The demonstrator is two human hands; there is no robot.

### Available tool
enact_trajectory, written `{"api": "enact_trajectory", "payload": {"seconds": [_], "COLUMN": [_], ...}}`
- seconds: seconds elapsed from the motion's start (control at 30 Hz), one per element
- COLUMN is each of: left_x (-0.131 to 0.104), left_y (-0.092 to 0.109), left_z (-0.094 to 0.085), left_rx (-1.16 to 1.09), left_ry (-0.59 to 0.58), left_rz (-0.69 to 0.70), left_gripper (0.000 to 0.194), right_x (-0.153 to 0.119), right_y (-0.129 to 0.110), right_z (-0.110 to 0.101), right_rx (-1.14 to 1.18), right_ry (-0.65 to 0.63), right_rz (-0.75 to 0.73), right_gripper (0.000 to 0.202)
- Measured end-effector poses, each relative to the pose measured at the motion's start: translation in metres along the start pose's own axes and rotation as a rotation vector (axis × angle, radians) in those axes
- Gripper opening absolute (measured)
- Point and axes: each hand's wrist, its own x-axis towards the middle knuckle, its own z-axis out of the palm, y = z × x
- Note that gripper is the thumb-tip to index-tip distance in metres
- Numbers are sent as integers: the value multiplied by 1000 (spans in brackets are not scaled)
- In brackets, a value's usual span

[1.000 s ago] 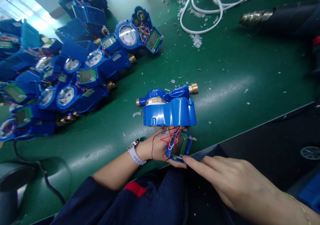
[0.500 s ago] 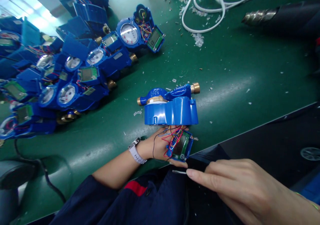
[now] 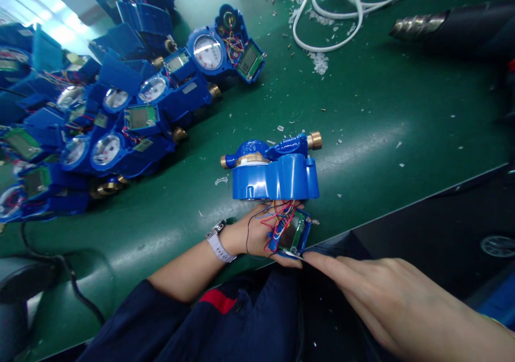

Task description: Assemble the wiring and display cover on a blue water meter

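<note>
A blue water meter (image 3: 276, 177) with brass threaded ends lies on its side on the green bench. Coloured wires run from it to a small display module (image 3: 295, 233), a blue frame with a green circuit board. My left hand (image 3: 255, 234) is closed around this module, its thumb along the lower edge. My right hand (image 3: 386, 295) grips a thin metal tool (image 3: 296, 256), whose tip is at the module's lower edge. Most of the tool is hidden by the fingers, so its kind is unclear.
Many similar blue water meters (image 3: 108, 150) are piled at the left. One opened meter (image 3: 208, 52) stands nearer the middle. A hot air gun (image 3: 458, 29) lies at the upper right, near a white cable (image 3: 328, 48) and plastic scraps (image 3: 319, 63). The bench edge (image 3: 434, 199) slants along the right.
My right hand has moved up and slightly left, bringing the metal tool from below the module to its lower edge. My left hand and the water meter stay nearly still.
</note>
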Motion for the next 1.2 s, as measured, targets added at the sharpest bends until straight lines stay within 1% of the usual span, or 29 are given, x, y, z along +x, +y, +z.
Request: {"api": "enact_trajectory", "payload": {"seconds": [0.07,0.2,0.3,0.37,0.43,0.47,0.53,0.6,0.7,0.77,0.83,0.93,1.03,1.1,1.2], "left_x": [-2,-7,-9,-8,-6,-4,-1,1,1,1,0,2,3,3,4], "left_y": [-2,-5,-7,-6,-5,-4,-1,2,5,6,7,9,10,11,12], "left_z": [0,2,3,3,2,1,-2,-4,-4,-4,-4,-5,-6,-7,-7], "left_rx": [14,19,-12,-47,-92,-113,-142,-150,-154,-179,-216,-265,-272,-262,-261], "left_ry": [-24,-76,-53,-30,-31,-36,-33,-15,28,57,65,43,35,37,39], "left_rz": [1,-51,-31,-19,-41,-63,-98,-117,-103,-83,-85,-115,-118,-130,-156], "left_gripper": [91,100,100,98,94,92,89,89,84,83,87,94,95,92,90], "right_x": [3,11,16,17,15,14,13,11,7,1,-7,-27,-48,-58,-60], "right_y": [-3,-9,-11,-11,-11,-11,-12,-13,-14,-13,-10,-6,-2,-1,-4], "right_z": [2,3,2,3,5,7,10,10,6,3,3,9,18,21,18], "right_rx": [-54,-128,-141,-104,4,92,327,602,919,1019,1072,1078,957,835,605], "right_ry": [-4,21,28,40,46,43,4,-71,-152,-150,-155,-196,-209,-177,-58], "right_rz": [-9,-21,-45,-44,-10,31,158,307,494,558,565,565,565,548,463], "right_gripper": [68,72,65,60,57,55,48,42,41,44,48,47,43,44,38]}}
